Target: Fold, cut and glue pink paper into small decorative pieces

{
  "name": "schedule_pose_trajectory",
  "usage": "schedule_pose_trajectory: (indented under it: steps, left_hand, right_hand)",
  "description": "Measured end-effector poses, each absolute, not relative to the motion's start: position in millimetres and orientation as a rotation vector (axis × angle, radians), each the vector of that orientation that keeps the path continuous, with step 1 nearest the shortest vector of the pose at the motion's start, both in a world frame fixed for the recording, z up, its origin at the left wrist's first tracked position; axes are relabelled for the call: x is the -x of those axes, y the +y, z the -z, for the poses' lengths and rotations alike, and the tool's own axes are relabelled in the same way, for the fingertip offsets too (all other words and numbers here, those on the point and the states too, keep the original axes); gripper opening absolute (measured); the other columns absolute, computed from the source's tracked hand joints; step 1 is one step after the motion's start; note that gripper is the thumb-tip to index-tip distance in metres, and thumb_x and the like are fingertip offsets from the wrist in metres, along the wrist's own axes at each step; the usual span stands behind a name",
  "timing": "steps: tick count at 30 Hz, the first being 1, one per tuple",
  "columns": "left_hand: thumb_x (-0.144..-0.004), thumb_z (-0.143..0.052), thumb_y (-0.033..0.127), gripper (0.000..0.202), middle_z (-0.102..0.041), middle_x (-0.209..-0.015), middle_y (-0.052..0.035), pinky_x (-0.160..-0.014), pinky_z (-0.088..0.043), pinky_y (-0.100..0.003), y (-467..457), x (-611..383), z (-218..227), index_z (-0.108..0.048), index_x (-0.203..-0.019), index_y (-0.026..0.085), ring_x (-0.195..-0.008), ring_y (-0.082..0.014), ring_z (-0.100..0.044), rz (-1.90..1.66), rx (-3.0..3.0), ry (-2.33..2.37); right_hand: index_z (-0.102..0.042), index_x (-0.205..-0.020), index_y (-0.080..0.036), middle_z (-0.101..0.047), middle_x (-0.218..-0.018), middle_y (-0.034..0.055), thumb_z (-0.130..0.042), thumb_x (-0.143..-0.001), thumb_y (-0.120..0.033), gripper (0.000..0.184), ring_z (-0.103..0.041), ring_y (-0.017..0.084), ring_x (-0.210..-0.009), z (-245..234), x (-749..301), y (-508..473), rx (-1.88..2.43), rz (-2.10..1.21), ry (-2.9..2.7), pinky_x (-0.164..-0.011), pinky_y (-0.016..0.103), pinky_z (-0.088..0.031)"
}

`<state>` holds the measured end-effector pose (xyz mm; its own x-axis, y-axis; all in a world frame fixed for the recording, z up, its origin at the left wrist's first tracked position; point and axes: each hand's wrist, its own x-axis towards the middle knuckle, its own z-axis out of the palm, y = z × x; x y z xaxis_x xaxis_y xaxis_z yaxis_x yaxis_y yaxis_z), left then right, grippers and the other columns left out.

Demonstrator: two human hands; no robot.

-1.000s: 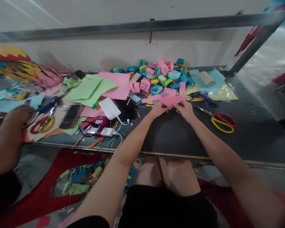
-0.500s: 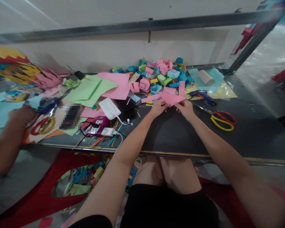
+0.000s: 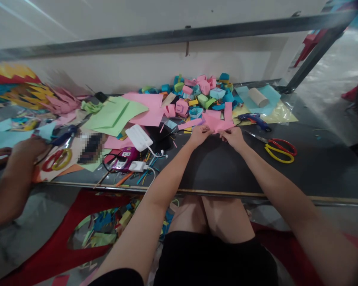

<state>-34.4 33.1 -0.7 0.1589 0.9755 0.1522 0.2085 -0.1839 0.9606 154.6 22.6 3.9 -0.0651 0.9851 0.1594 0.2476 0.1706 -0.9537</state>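
Observation:
Between my two hands is a piece of pink paper (image 3: 217, 123), pinched along its near edge and raised into a bent, pointed shape. My left hand (image 3: 200, 134) grips its left side, with the fingers closed. At the right side, the fingers of my right hand (image 3: 232, 137) are closed on the same paper. Right behind it lies a heap of small folded paper pieces (image 3: 203, 95) in pink, blue, green and yellow. To the right of my right hand are a blue glue gun (image 3: 256, 120) and scissors with red and yellow handles (image 3: 279, 151).
Green paper sheets (image 3: 115, 115), a white power bank (image 3: 139, 138) and a purple power strip (image 3: 125, 158) lie left on the dark table (image 3: 322, 174). A co-worker's hand (image 3: 30, 151) is at far left beside other scissors (image 3: 58, 159). A cardboard roll (image 3: 258, 97) lies back right.
The pink paper has bent upward in the middle between my hands, and my fingers have shifted slightly. At far left, a co-worker's second hand has come into view.

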Motion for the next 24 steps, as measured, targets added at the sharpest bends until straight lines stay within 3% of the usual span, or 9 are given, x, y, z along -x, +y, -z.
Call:
schedule_pose_trajectory:
  steps: [4, 11, 17, 22, 24]
  left_hand:
    - [-0.077, -0.078, 0.033, 0.03, -0.051, -0.054, 0.0058, -0.056, -0.032, -0.023, 32.2, 32.4, -1.9, -0.057, -0.064, 0.017, -0.054, -0.0079, -0.042, -1.117, -1.54, 1.17]
    - [-0.079, -0.078, 0.026, 0.029, -0.051, -0.055, 0.0056, -0.057, -0.03, -0.023, 30.6, 29.6, -3.6, -0.055, -0.062, 0.017, -0.053, -0.0072, -0.041, -1.109, -1.481, 1.157]
    - [-0.088, -0.072, 0.028, 0.029, -0.042, -0.051, 0.0086, -0.051, -0.028, -0.023, 33.3, 29.2, -3.6, -0.055, -0.067, 0.018, -0.046, -0.0056, -0.037, -1.209, -1.336, 1.154]
    - [-0.093, -0.064, 0.021, 0.005, -0.047, -0.052, 0.0095, -0.051, -0.031, -0.021, 34.9, 26.4, -2.9, -0.063, -0.09, 0.017, -0.045, -0.0052, -0.042, -1.236, -1.298, 1.126]
    - [-0.091, -0.066, 0.018, 0.015, -0.052, -0.055, 0.0093, -0.053, -0.035, -0.022, 35.0, 26.6, -0.8, -0.064, -0.106, 0.017, -0.047, -0.0061, -0.045, -1.249, -1.306, 1.108]
  right_hand:
    - [-0.064, -0.058, -0.019, -0.054, -0.044, 0.0009, -0.063, -0.078, -0.079, 0.063, -0.046, 0.01, -0.037, -4.4, -153.1, 20.5, 1.21, -0.978, -1.342, -0.042, 0.025, -0.037]
    - [-0.057, -0.058, -0.021, -0.05, -0.045, -0.0008, -0.057, -0.088, -0.075, 0.062, -0.045, 0.009, -0.039, -4.2, -154.8, 21.9, 1.192, -0.847, -1.227, -0.042, 0.024, -0.035]
    - [-0.069, -0.084, -0.02, -0.059, -0.063, -0.001, -0.06, -0.087, -0.076, 0.057, -0.046, 0.007, -0.042, -2.6, -169.0, 30.9, 1.068, -0.85, -1.003, -0.038, 0.023, -0.032]
    - [-0.072, -0.09, -0.022, -0.06, -0.062, -0.0009, -0.072, -0.071, -0.081, 0.062, -0.056, 0.012, -0.049, -0.1, -163.1, 29.6, 1.075, -0.987, -1.164, -0.04, 0.025, -0.04]
    - [-0.072, -0.083, -0.022, -0.059, -0.059, 0.0009, -0.073, -0.068, -0.083, 0.063, -0.059, 0.016, -0.053, 1.6, -158.2, 27.9, 1.07, -1.036, -1.235, -0.043, 0.028, -0.044]
